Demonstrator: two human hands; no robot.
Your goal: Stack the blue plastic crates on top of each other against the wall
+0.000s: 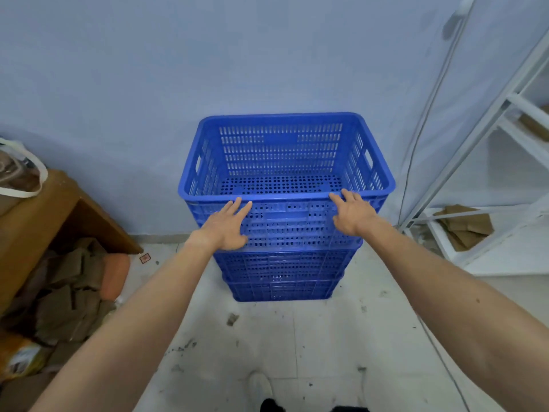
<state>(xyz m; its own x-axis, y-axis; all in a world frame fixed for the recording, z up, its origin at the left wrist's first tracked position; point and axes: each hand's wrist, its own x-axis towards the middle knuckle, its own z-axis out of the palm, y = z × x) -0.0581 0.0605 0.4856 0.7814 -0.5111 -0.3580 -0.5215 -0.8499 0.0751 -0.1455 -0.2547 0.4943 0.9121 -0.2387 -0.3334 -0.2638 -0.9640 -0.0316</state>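
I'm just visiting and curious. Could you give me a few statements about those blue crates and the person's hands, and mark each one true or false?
1. The top crate is empty. True.
2. The left hand is gripping a side handle slot. False: it lies open against the crate's near wall, fingertips at the rim.
3. The blue crates sit stacked against the wall. True.
4. The right hand is holding a piece of cardboard. False: it holds nothing and rests open, near the crate's front rim.
5. A white shelf frame stands left of the stack. False: it is to the right; a brown wooden table is on the left.
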